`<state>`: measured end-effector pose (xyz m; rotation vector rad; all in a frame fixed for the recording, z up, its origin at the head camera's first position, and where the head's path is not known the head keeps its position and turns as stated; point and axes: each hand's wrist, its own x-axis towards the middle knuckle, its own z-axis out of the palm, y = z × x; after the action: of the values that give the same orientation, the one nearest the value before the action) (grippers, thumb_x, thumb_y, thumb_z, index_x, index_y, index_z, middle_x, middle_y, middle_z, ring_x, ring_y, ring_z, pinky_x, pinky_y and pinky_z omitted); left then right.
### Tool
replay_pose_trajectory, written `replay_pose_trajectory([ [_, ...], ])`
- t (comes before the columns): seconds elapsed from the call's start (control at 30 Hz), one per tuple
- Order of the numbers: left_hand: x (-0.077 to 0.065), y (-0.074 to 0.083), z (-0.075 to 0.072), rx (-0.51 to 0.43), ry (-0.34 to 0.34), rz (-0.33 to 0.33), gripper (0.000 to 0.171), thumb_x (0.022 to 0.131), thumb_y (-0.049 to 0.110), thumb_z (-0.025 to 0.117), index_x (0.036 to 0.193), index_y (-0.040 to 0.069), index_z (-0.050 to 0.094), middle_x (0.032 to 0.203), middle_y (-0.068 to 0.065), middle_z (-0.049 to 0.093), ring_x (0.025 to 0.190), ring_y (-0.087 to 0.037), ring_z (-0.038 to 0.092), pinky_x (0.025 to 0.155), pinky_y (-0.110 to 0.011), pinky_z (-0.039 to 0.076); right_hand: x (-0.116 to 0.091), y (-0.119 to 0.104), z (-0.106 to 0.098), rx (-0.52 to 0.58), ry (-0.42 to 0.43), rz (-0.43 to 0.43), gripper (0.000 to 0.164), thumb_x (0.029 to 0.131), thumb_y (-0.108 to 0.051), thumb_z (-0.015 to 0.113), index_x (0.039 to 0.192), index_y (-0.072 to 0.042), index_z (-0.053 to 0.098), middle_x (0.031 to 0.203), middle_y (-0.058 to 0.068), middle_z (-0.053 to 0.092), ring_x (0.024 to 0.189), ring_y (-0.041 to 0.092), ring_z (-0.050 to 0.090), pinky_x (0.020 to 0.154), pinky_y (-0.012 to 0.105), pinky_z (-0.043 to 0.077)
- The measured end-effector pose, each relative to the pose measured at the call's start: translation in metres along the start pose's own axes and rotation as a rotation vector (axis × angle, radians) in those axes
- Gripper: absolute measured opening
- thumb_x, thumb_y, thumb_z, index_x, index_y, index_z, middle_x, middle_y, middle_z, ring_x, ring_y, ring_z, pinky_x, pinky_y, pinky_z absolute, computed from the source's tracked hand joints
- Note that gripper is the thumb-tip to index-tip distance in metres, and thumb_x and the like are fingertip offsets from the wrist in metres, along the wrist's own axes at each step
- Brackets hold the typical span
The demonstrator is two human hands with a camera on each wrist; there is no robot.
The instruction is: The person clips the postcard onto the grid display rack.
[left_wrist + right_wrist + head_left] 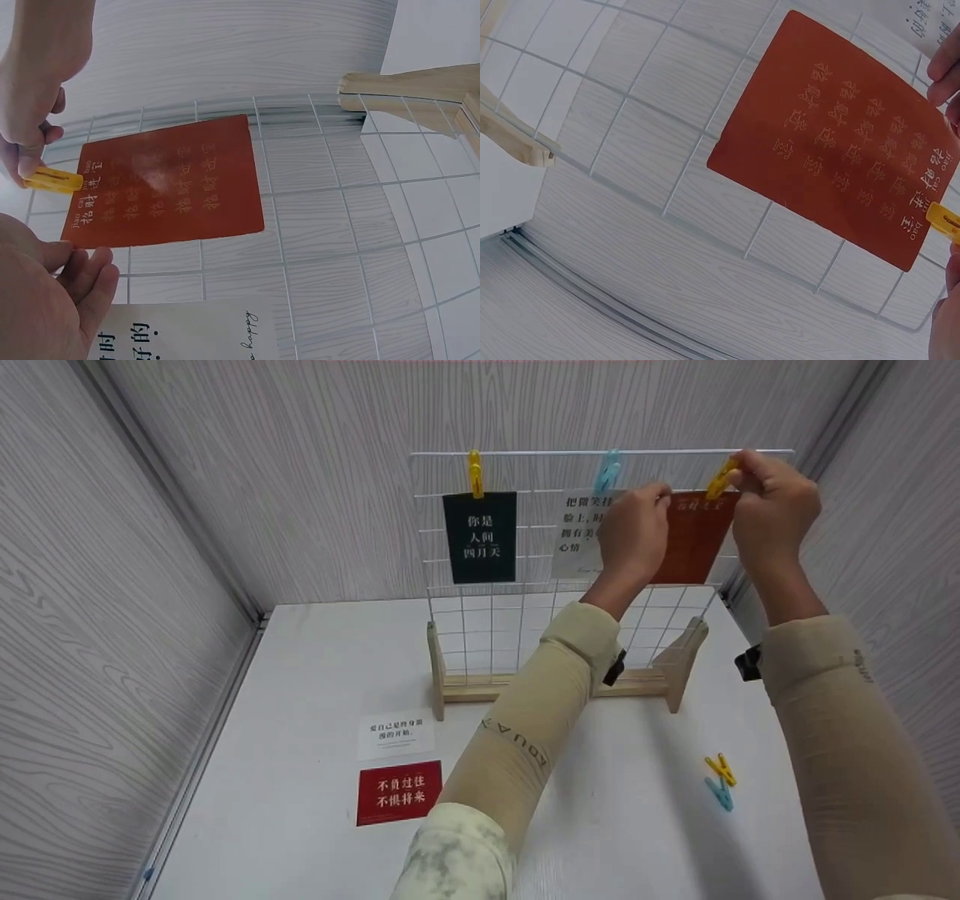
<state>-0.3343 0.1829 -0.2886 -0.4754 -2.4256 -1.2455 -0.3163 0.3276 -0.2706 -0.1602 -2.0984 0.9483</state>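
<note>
The orange card (691, 544) is in front of the wire grid (540, 453), toward 2 o'clock from the middle of the head view. At its upper left corner you hold it with your left hand (637, 532); this grip is pinching the corner between thumb and fingers. With your right hand (776, 506) you have a yellow clip (722, 480); the grip there is pinching the clip, which sits tilted at the top edge of the card, near the upper right corner. Whether this clip also bites the wire, you cannot tell.

At 9 o'clock from the orange card, a white card (571, 556) hangs under a blue clip (608, 471), and your left hand hides a part of it. Farther toward 9 o'clock, a dark card (484, 566) hangs under a second yellow clip (475, 474). The grid stands in a wooden stand (680, 667) on the white desk (300, 697).

On the desk, toward 7 o'clock from the middle, a second white card (396, 736) lies with a red card (399, 793) just beside it. Toward 4 o'clock, a third yellow clip (721, 769) and a second blue clip (720, 795) lie close together.
</note>
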Motion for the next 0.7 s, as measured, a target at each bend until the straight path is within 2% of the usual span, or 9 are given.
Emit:
replay_pose_trajectory([
  [0.37,-0.0012,0.0005,-0.0004,-0.003,0.019,-0.016,0.022,0.105,0.024,0.054,0.12,0.021,0.071,0.112,0.007,0.072,0.089,0.0,0.061,0.074,-0.013,0.046,0.0018,0.0038,0.0004,0.02,-0.073,0.011,0.03,0.106,-0.018,0.051,0.131,-0.022,0.068,0.131,0.003,0.067,0.117,0.009,0.063,0.101,0.021,0.049],
  [0.57,-0.0018,-0.0009,-0.0014,0.0,0.019,-0.03,0.022,0.105,0.025,0.055,0.118,0.021,0.072,0.11,0.008,0.072,0.088,-0.001,0.06,0.075,-0.013,0.047,-0.0005,0.0038,0.0012,0.088,-0.137,0.034,0.034,0.106,-0.025,0.05,0.139,-0.021,0.061,0.139,0.004,0.061,0.127,0.01,0.058,0.106,0.024,0.046],
  [0.7,-0.0025,-0.0009,-0.0018,0.007,0.016,-0.039,0.022,0.105,0.026,0.055,0.118,0.022,0.072,0.11,0.009,0.072,0.089,0.0,0.06,0.076,-0.013,0.047,-0.0015,0.0028,0.0017,0.122,-0.15,0.045,0.037,0.105,-0.029,0.051,0.141,-0.021,0.058,0.142,0.004,0.059,0.13,0.01,0.056,0.108,0.025,0.045],
])
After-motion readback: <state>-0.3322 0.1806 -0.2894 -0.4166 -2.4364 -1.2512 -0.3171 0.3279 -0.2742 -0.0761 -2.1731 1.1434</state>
